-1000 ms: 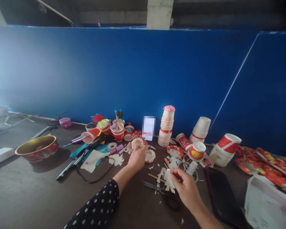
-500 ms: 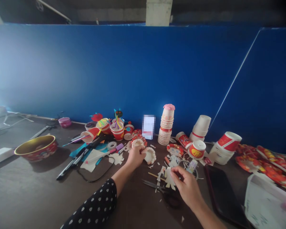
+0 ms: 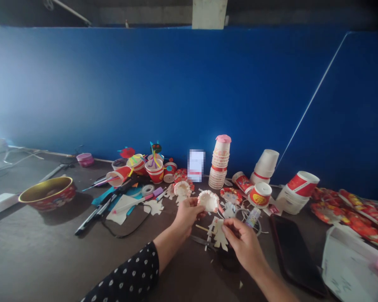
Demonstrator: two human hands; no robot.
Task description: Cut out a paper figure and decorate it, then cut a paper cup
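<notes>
My left hand [image 3: 189, 214] pinches the edge of a small round paper piece with a scalloped rim [image 3: 208, 201], its pale hollow side toward me. My right hand [image 3: 242, 239] is closed on the upper edge of a white paper cutout [image 3: 220, 235] with pointed lower edges. Beneath the cutout lie dark scissors [image 3: 201, 240], partly hidden by it. Another scalloped paper piece [image 3: 182, 189] rests just beyond my left hand. Paper scraps and a thin wooden stick [image 3: 202, 227] lie between my hands.
A tall stack of paper cups [image 3: 218, 167] stands at the back. To the right are more cups [image 3: 267, 165], a dark phone [image 3: 296, 251] and red crumpled pieces [image 3: 349, 214]. Left are decorated cups [image 3: 154, 171], pens [image 3: 97, 214] and a red-gold bowl [image 3: 48, 197].
My left hand has lifted the scalloped paper piece off the table and brought it right and nearer the cutout. My right hand keeps the cutout, now slightly turned and raised over the scissors.
</notes>
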